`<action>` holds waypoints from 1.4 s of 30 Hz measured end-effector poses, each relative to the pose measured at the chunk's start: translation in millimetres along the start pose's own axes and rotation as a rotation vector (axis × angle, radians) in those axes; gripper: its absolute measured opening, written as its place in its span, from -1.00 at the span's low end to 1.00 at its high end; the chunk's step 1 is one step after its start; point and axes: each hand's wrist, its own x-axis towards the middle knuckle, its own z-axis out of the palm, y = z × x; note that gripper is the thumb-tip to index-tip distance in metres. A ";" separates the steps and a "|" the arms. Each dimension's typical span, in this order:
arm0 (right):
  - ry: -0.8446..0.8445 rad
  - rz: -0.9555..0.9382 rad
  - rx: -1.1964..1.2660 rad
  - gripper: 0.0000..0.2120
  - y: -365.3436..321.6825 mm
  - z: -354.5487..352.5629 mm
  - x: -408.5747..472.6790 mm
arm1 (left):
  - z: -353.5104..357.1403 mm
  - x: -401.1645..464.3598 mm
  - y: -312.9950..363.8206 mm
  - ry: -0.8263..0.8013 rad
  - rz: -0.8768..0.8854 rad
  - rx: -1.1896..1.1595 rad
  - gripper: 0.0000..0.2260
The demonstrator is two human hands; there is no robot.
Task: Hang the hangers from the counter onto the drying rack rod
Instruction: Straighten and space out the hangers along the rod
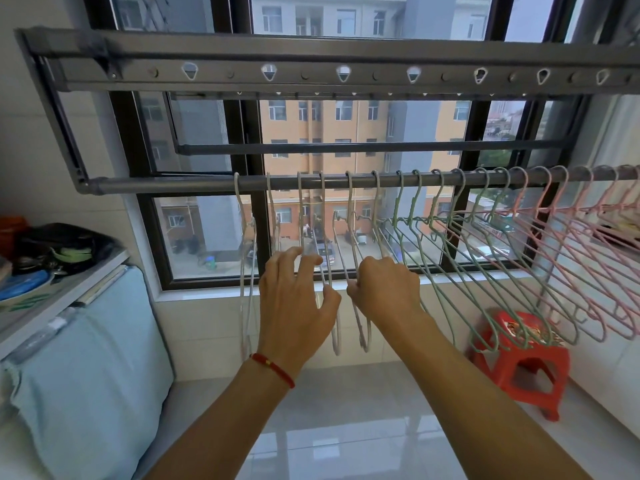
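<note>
A grey rod (180, 184) of the drying rack runs across the window. Several hangers hang from it: white ones (246, 258) at the left, green ones (460, 258) in the middle, pink ones (585, 271) at the right. My left hand (294, 299) reaches among the white hangers with its fingers spread and curled around their wires. My right hand (384, 289) grips the lower wire of a white hanger (353, 244) just left of the green ones. Both hands are below the rod.
The upper rack bar (311, 76) with holes spans overhead. A counter (62, 292) at the left carries a dark bag and dishes, with a light blue cloth (93, 358) below. A red plastic stool (523, 362) stands on the tiled floor at the right.
</note>
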 end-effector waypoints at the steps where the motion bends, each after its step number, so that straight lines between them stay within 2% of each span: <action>1: 0.001 -0.002 0.008 -0.80 0.3 -0.3 0.2 | 0.6 0.1 0.3 0.001 -0.001 -0.002 -0.57; 4: 0.021 -0.002 0.034 -0.80 1.8 -1.8 -1.6 | 3.4 0.7 1.1 0.004 -0.008 -0.001 -0.58; 11: 0.186 0.060 0.076 -0.73 37.0 -11.2 -16.8 | 12.0 -4.3 11.2 0.017 0.042 -0.034 -0.63; 16: 0.062 0.054 0.004 -0.71 41.1 -6.3 -17.6 | 18.0 -3.3 18.5 -0.016 0.020 -0.059 -0.61; 22: 0.161 0.077 0.063 -0.70 52.8 -6.6 -19.8 | 21.6 -2.5 27.5 0.011 0.043 -0.044 -0.62; 26: 0.110 0.114 -0.030 -0.76 66.5 -3.9 -17.2 | 26.9 -2.8 33.5 0.016 0.036 -0.052 -0.64; 30: 0.048 0.104 -0.094 -0.61 72.8 2.3 -11.2 | 33.2 0.0 36.5 0.013 0.035 -0.039 -0.64; 34: 0.039 0.084 -0.105 -0.61 77.7 3.5 -10.1 | 38.0 2.3 37.4 0.011 0.044 -0.039 -0.62; 38: 0.055 0.078 -0.131 -0.71 81.1 1.2 -9.2 | 41.6 4.7 40.5 -0.004 0.038 -0.041 -0.61; 42: 0.045 0.073 -0.132 -0.63 87.2 -0.4 -7.9 | 42.1 5.0 49.8 0.010 0.052 -0.032 -0.63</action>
